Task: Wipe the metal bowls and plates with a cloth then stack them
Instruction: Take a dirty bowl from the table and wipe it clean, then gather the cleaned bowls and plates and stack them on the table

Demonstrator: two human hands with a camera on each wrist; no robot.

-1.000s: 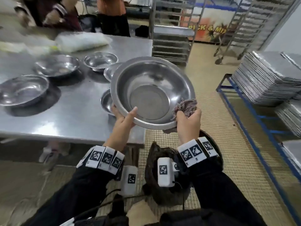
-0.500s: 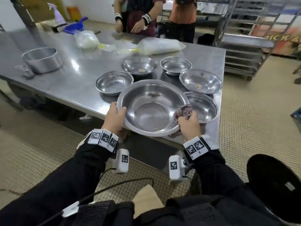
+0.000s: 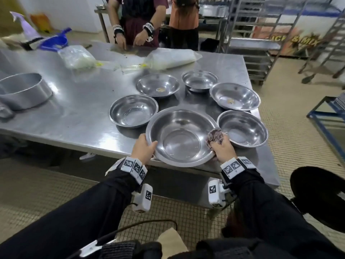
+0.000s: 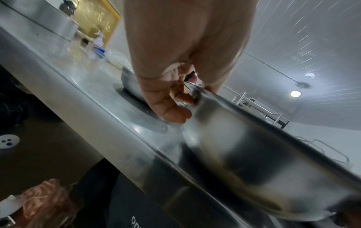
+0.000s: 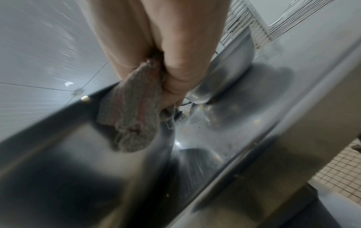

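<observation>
A large metal bowl (image 3: pixel 181 136) sits at the near edge of the steel table (image 3: pixel 78 116), held between both hands. My left hand (image 3: pixel 144 149) grips its left rim, thumb over the edge; in the left wrist view the fingers (image 4: pixel 175 108) curl under the large bowl's wall (image 4: pixel 254 162). My right hand (image 3: pixel 222 149) grips the right rim together with a bunched purplish-grey cloth (image 3: pixel 214 136). From the right wrist the cloth (image 5: pixel 134 114) hangs over the large bowl's rim (image 5: pixel 58 123). Several smaller metal bowls (image 3: pixel 133 111) ring the large one.
A small bowl (image 3: pixel 242 128) stands just right of my right hand. A round metal tin (image 3: pixel 22 90) sits at the far left, plastic bags (image 3: pixel 168 57) at the back. Two people stand beyond the table. Racks (image 3: pixel 252 34) and a blue frame (image 3: pixel 326 120) are on the right.
The large bowl came down from tilted in the air to the table's near edge. My view swung left onto the table. Both hands kept their grip on it.
</observation>
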